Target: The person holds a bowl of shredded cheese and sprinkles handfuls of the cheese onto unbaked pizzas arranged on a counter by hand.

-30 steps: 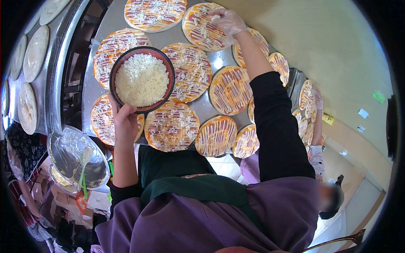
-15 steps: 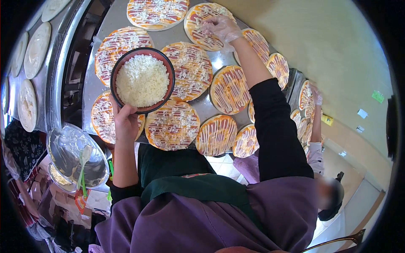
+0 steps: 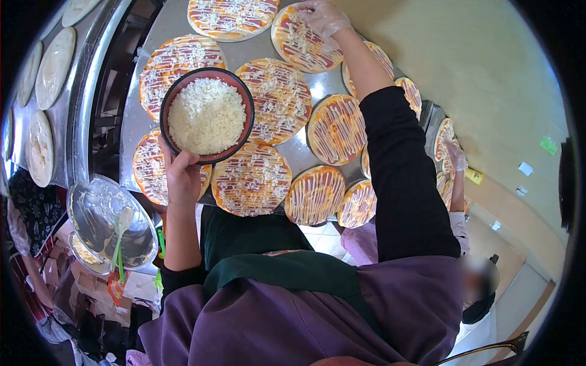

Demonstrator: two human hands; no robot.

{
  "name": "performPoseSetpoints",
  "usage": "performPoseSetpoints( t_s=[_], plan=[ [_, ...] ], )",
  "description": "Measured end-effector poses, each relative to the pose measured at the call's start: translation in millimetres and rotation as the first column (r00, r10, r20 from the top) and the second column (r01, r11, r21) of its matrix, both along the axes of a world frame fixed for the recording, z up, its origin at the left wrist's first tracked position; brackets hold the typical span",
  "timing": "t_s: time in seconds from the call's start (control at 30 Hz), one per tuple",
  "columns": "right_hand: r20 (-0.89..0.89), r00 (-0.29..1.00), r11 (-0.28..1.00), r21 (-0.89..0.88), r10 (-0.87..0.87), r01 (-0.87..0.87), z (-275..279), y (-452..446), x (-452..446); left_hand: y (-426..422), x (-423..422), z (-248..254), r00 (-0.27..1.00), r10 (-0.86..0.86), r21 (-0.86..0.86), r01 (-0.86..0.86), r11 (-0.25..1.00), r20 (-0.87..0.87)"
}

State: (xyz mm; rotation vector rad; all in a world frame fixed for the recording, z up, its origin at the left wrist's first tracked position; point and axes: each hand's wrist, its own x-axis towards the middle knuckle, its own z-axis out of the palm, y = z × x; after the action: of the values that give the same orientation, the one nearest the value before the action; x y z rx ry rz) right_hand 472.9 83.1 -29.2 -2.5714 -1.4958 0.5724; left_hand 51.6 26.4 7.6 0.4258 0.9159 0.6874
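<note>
My left hand (image 3: 183, 174) grips the rim of a round bowl (image 3: 249, 125), dark outside and reddish inside. White grated cheese (image 3: 204, 116) fills most of it. The bowl is over several pizzas, hiding parts of them. My right hand (image 3: 323, 19), in a clear plastic glove, is above a pizza (image 3: 308, 52) at the top. Its fingers are drawn together on grated cheese, mostly hidden by them. White shreds dot that pizza and the large pizza (image 3: 273, 100) beside the bowl. Another pizza (image 3: 336, 129), right of it, shows stripes of sauce without shreds.
A metal table (image 3: 298, 144) carries the pizzas. At left, plain dough rounds (image 3: 55, 61) lie on another metal surface. Below them stands a metal bowl (image 3: 143, 235) with a spatula (image 3: 120, 235). A co-worker's gloved hand (image 3: 456, 155) is over pizzas at right.
My right hand has moved slightly up toward the far edge of the top pizza. The bowl in my left hand stays almost in place. The co-worker's hand has shifted slightly down.
</note>
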Motion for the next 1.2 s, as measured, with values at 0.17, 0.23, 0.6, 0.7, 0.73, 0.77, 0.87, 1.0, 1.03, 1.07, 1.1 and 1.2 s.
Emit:
performPoseSetpoints(
  t_s=[0.17,0.23,0.6,0.7,0.73,0.77,0.87,1.0,1.03,1.07,1.1,1.2],
  plan=[
    [-0.008,1.000,0.998,0.057,-0.002,0.002,15.6,-21.6,7.4,1.2,0.5,0.0,1.000,-0.008,0.010,0.008,1.000,0.016],
    [-0.026,0.998,0.999,-0.002,-0.054,0.053,13.0,-32.3,18.0,1.7,0.8,-0.1,1.000,-0.008,0.009,0.008,1.000,0.008],
    [-0.204,0.979,0.999,-0.036,0.008,-0.016,13.4,-89.3,8.5,0.4,7.0,1.9,0.999,-0.051,-0.003,0.051,0.999,0.012],
    [-0.214,0.973,0.996,-0.056,-0.083,0.073,10.3,-87.5,9.2,-1.4,11.8,4.6,0.999,-0.051,0.012,0.051,0.999,0.015],
    [-0.229,0.970,0.997,-0.014,-0.082,0.081,1.0,-84.1,16.9,-1.6,12.8,4.1,0.999,-0.048,0.022,0.048,0.999,0.019],
    [-0.245,0.966,0.996,0.027,-0.081,0.090,-7.4,-82.0,24.7,-1.7,13.4,3.0,0.999,-0.049,0.024,0.049,0.999,0.018],
    [-0.132,0.989,0.994,0.067,-0.073,0.082,-3.2,-66.5,22.8,-3.5,14.8,-0.9,0.997,-0.073,0.037,0.072,0.997,0.034],
    [-0.146,0.982,0.972,0.182,-0.120,0.146,-16.5,-59.7,28.7,-5.6,15.7,-1.6,0.997,-0.065,0.021,0.065,0.998,0.033],
    [-0.165,0.971,0.961,0.191,-0.171,0.201,-15.7,-59.4,29.7,-6.1,15.8,-1.5,0.998,-0.064,0.006,0.064,0.998,0.028],
    [-0.184,0.958,0.946,0.197,-0.221,0.257,-14.7,-60.0,30.8,-6.4,15.5,-2.1,0.998,-0.065,0.005,0.065,0.998,0.027],
    [-0.183,0.958,0.946,0.197,-0.223,0.258,-11.1,-62.4,30.6,-6.7,15.1,-3.4,0.997,-0.065,0.009,0.065,0.998,0.038],
    [-0.394,0.881,0.928,0.150,-0.261,0.342,-2.5,-77.3,32.5,-6.7,15.1,-6.0,0.996,-0.069,0.011,0.068,0.998,0.049]
  ],
)
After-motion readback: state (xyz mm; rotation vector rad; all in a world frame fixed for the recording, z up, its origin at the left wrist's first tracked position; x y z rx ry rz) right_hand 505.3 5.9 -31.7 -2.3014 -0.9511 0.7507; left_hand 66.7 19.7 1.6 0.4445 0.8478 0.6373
